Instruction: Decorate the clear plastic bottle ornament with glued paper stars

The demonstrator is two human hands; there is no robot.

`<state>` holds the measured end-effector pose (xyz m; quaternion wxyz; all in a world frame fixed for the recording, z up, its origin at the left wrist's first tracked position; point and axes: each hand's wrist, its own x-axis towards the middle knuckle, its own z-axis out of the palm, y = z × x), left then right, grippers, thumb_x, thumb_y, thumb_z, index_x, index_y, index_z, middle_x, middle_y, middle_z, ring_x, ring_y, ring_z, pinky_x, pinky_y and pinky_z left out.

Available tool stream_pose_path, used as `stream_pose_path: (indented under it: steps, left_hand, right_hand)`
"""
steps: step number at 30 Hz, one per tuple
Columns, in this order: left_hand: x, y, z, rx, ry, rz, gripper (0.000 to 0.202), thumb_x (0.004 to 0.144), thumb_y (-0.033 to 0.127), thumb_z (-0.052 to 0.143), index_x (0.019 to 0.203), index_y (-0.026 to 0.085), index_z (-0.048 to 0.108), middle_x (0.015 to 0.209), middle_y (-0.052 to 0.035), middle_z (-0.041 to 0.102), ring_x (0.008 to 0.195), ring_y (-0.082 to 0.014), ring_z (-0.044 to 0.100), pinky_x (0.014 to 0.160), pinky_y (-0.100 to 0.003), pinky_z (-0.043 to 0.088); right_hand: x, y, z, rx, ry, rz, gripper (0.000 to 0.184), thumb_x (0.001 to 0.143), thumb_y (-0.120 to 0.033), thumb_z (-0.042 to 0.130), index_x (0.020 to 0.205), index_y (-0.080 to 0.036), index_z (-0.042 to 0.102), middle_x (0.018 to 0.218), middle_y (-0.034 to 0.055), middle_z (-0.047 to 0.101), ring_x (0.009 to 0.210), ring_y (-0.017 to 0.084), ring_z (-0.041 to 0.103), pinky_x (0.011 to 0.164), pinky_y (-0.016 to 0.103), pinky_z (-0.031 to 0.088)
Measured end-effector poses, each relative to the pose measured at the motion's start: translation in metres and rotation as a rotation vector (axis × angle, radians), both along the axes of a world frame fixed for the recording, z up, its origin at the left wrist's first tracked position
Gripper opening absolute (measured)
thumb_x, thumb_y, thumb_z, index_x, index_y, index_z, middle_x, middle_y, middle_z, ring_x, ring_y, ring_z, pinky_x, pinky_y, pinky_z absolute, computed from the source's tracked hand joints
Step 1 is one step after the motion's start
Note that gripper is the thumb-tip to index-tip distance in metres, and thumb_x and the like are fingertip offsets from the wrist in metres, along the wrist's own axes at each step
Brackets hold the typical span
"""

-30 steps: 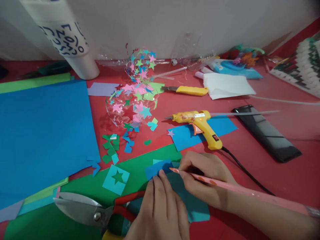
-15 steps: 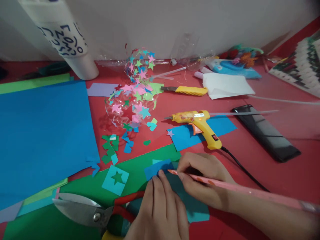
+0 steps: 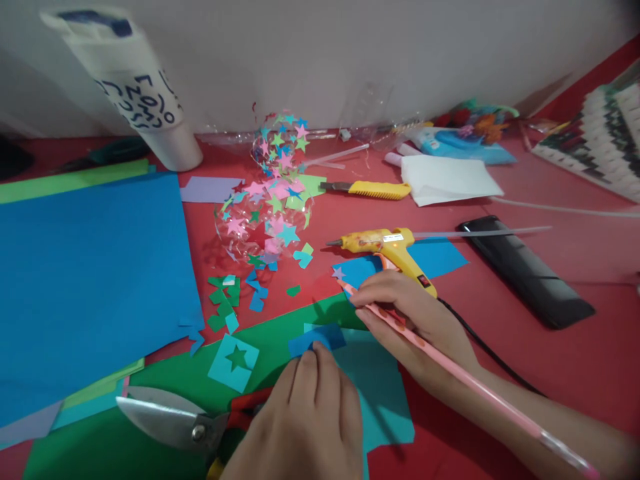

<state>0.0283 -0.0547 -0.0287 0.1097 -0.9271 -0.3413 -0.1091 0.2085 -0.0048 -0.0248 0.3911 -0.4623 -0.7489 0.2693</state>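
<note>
In my right hand (image 3: 410, 307) is a pink pencil (image 3: 450, 363), gripped near its point and raised above the paper. Its tip is close to a small lilac star (image 3: 339, 273). My left hand (image 3: 313, 413) rests with stretched fingers on a small blue paper piece (image 3: 323, 339), its thumb hidden. Beneath that piece lie a turquoise sheet (image 3: 387, 393) and a green sheet (image 3: 175, 373). Partly under my left hand are large scissors (image 3: 170, 417) with red handles. A turquoise square with a star-shaped hole (image 3: 234, 363) sits to the left.
A yellow glue gun (image 3: 395, 247) lies on blue paper behind my right hand, its cord running right. Further back are a yellow cutter (image 3: 377, 191), a star-covered clear figure (image 3: 270, 207), a white tumbler (image 3: 145, 100) and a phone (image 3: 525, 273). Large blue paper (image 3: 90, 280) covers the left.
My right hand has lifted the pencil off the blue paper piece and moved it up and away toward the lilac star. My left hand stays on the piece. The camera view has tilted up slightly.
</note>
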Motion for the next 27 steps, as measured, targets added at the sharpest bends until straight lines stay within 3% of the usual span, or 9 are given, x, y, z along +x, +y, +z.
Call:
stream_pose_path:
  steps: [3, 6, 8, 10, 16, 20, 27]
  left_hand:
    - [-0.007, 0.014, 0.015, -0.135, -0.018, -0.016, 0.028, 0.075, 0.005, 0.042, 0.095, 0.012, 0.06, 0.093, -0.0142, 0.067, 0.068, -0.0203, 0.063, 0.059, -0.029, 0.052]
    - [-0.011, 0.03, 0.028, -0.378, -0.002, 0.104, 0.017, 0.08, 0.014, 0.045, 0.086, 0.017, 0.06, 0.084, -0.0089, 0.062, 0.07, -0.0217, 0.06, 0.06, -0.033, 0.052]
    - [-0.012, 0.038, 0.03, -0.483, -0.015, 0.217, 0.013, 0.083, 0.024, 0.05, 0.09, 0.017, 0.059, 0.091, -0.0097, 0.06, 0.082, -0.0247, 0.06, 0.069, -0.038, 0.052]
    - [-0.013, 0.043, 0.03, -0.552, -0.065, 0.263, 0.022, 0.08, 0.028, 0.057, 0.098, 0.016, 0.057, 0.101, -0.0109, 0.058, 0.093, -0.026, 0.058, 0.076, -0.039, 0.05]
    - [-0.013, 0.051, 0.031, -0.712, -0.111, 0.353, 0.015, 0.08, 0.017, 0.052, 0.094, 0.018, 0.054, 0.101, -0.0075, 0.058, 0.096, -0.0231, 0.056, 0.08, -0.036, 0.046]
    - [-0.013, 0.05, 0.034, -0.732, -0.197, 0.377, 0.011, 0.08, 0.018, 0.05, 0.09, 0.018, 0.054, 0.097, -0.0058, 0.057, 0.093, -0.0217, 0.055, 0.079, -0.034, 0.045]
    - [-0.014, 0.04, 0.029, -0.657, -0.372, 0.376, 0.012, 0.076, 0.015, 0.051, 0.088, 0.019, 0.051, 0.091, -0.0034, 0.056, 0.088, -0.0196, 0.052, 0.08, -0.033, 0.042]
  right_hand:
    - [0.002, 0.003, 0.0, 0.037, -0.083, 0.029, 0.016, 0.086, -0.01, 0.051, 0.092, -0.024, 0.057, 0.086, 0.002, 0.064, 0.08, 0.015, 0.062, 0.074, 0.027, 0.049]
    - [0.005, 0.002, -0.001, -0.002, -0.155, -0.018, 0.015, 0.087, -0.01, 0.05, 0.09, -0.023, 0.057, 0.082, 0.0005, 0.066, 0.074, 0.015, 0.063, 0.068, 0.024, 0.049]
    - [0.007, 0.001, -0.002, 0.03, -0.165, -0.008, 0.018, 0.087, -0.009, 0.048, 0.095, -0.022, 0.058, 0.086, 0.0023, 0.067, 0.079, 0.016, 0.063, 0.069, 0.025, 0.049]
    - [0.009, 0.001, -0.003, 0.108, -0.173, 0.049, 0.022, 0.087, -0.007, 0.045, 0.099, -0.02, 0.058, 0.087, 0.0053, 0.067, 0.08, 0.018, 0.062, 0.069, 0.027, 0.049]
    - [0.005, 0.0, -0.004, 0.195, -0.397, 0.176, 0.021, 0.089, -0.01, 0.042, 0.092, -0.015, 0.062, 0.082, 0.0092, 0.062, 0.076, 0.021, 0.054, 0.064, 0.031, 0.047]
    - [0.001, 0.0, -0.002, 0.223, -0.459, 0.184, 0.018, 0.085, -0.009, 0.048, 0.09, -0.015, 0.064, 0.08, 0.0078, 0.061, 0.073, 0.021, 0.054, 0.059, 0.03, 0.045]
    - [0.001, -0.002, -0.001, 0.262, -0.472, 0.119, 0.017, 0.083, -0.007, 0.052, 0.089, -0.016, 0.065, 0.082, 0.0072, 0.063, 0.077, 0.022, 0.057, 0.063, 0.03, 0.046]
